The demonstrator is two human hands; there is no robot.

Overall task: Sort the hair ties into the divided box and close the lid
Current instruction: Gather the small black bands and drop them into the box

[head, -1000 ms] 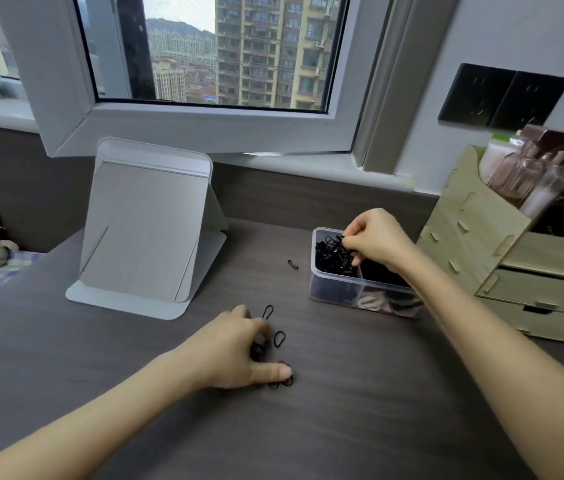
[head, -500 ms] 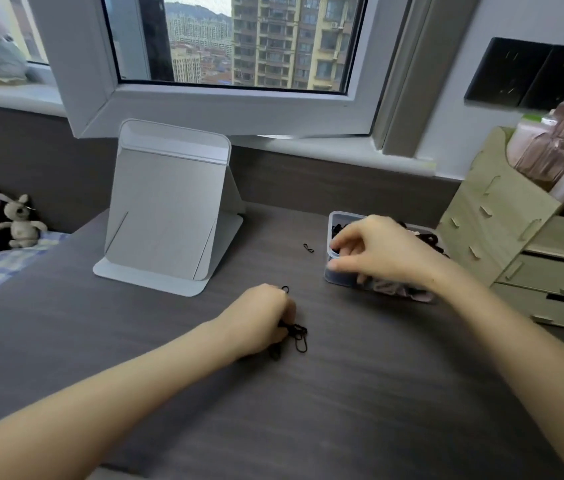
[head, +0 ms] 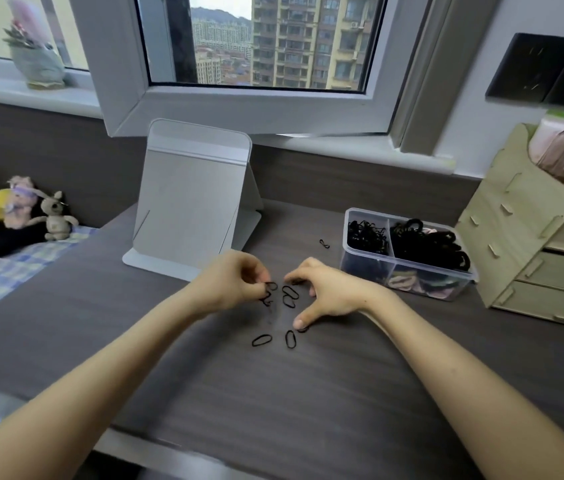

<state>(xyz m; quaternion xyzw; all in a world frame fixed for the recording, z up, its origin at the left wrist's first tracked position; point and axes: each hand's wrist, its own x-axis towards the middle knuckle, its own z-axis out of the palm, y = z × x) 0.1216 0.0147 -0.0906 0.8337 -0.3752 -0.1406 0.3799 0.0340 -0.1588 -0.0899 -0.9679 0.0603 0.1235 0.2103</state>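
Head view: your left hand (head: 235,284) sits on the dark desk (head: 308,410) with its fingers curled, pinching a few small black hair ties (head: 268,293) at the fingertips. Your right hand (head: 325,292) rests just to the right, spread wide and holding nothing, its thumb touching the desk beside one tie. More loose ties (head: 291,296) lie between your hands, two nearer you, and a single tie (head: 324,243) lies far off by the box. Farther right, the clear divided box (head: 365,268) stands without a lid on it, black ties filling its far compartments. A folding mirror (head: 190,202) stands far left of the box.
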